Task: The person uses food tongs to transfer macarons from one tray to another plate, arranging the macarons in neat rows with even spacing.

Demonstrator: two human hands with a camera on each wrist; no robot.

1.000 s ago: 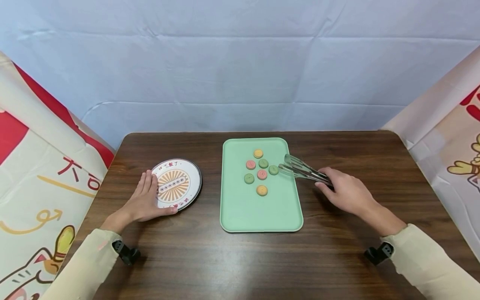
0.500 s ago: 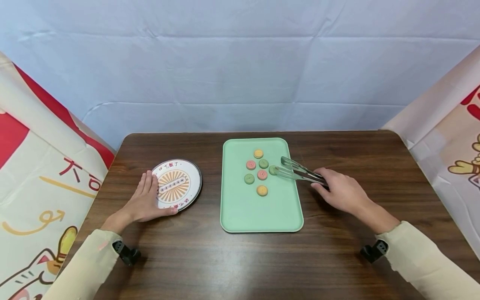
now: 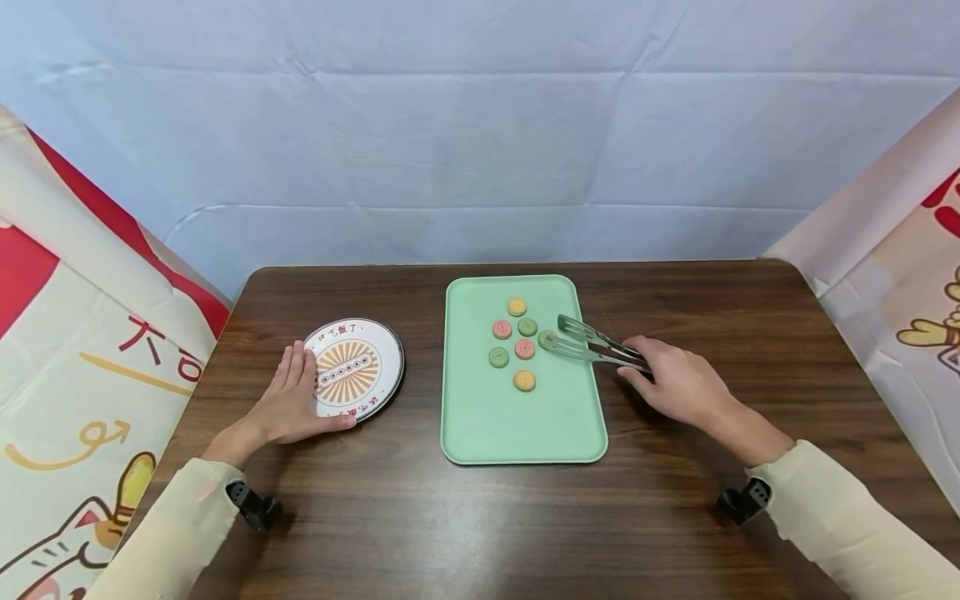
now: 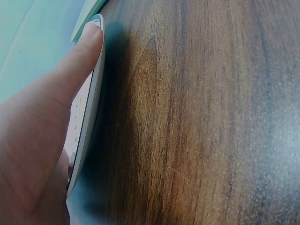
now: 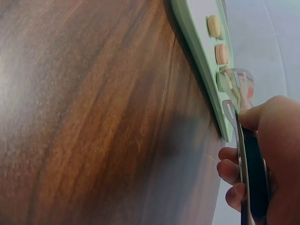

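Note:
My left hand (image 3: 285, 408) rests on the left rim of a white round plate (image 3: 388, 371) with printed orange rays and red characters. Its fingers lie straight, and in the left wrist view the thumb (image 4: 84, 54) reaches over the plate's edge. My right hand (image 3: 686, 383) grips metal tongs (image 3: 573, 351) with slotted ends, spread apart. One tong end overlaps the rightmost green macaron (image 3: 546, 339); whether it touches is unclear. Several pink, green and yellow macarons lie on a pale green tray (image 3: 517, 433), among them a pink macaron (image 3: 524, 349) and a yellow macaron (image 3: 524, 381).
A dark wooden table (image 3: 420, 517) carries the tray in the middle and the plate at the left. Behind it hangs a pale cloth (image 3: 465, 142). Printed cloths (image 3: 67, 350) flank the table on both sides.
My right hand has moved slightly left with the tongs, whose ends now lie further over the tray by the rightmost green macaron. The left hand and plate have stayed put.

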